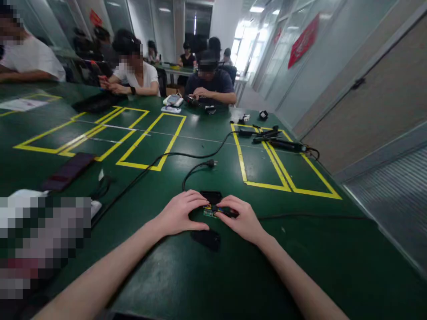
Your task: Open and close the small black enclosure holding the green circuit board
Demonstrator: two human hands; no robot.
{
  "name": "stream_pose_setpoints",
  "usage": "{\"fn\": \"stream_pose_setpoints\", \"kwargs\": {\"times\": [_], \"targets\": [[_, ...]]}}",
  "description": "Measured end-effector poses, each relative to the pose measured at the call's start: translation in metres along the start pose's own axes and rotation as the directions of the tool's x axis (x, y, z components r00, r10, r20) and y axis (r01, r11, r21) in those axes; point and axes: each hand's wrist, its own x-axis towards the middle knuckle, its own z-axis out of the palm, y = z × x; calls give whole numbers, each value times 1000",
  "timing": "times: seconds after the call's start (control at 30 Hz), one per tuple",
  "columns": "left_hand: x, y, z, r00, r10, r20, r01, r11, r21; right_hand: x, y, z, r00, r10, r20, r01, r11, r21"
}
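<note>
Both my hands rest on the green table around a small green circuit board. My left hand lies over the board's left side, fingers curved with the tips touching it. My right hand pinches a thin black tool or cable end against the board. A black casing half lies just beyond the board, and another black piece lies nearer me between my wrists.
A black power cable with a plug runs across the table. Yellow tape rectangles mark the surface. Black tools lie at the right. A dark phone lies left. Several people sit at the far side.
</note>
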Motion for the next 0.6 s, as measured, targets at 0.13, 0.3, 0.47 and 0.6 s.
{"fn": "stream_pose_setpoints", "kwargs": {"times": [0.13, 0.3, 0.47, 0.6], "targets": [[-2, 3, -2, 999, -32, -27, 32, 999, 1, 2, -3, 0, 998, 52, -45, -55, 997, -53], [2, 6, 0, 997, -55, -48, 55, 998, 8, -1, -10, -3, 995, 49, 90, -48, 999, -17], [4, 3, 1, 994, -31, -106, 30, 999, -15, 2, -10, -1, 991, 103, 81, -105, 994, 28], [3, -5, -4, 992, -47, -120, 41, 998, -55, 5, -11, 2, 989, 150, 13, -150, 989, -5]]}}
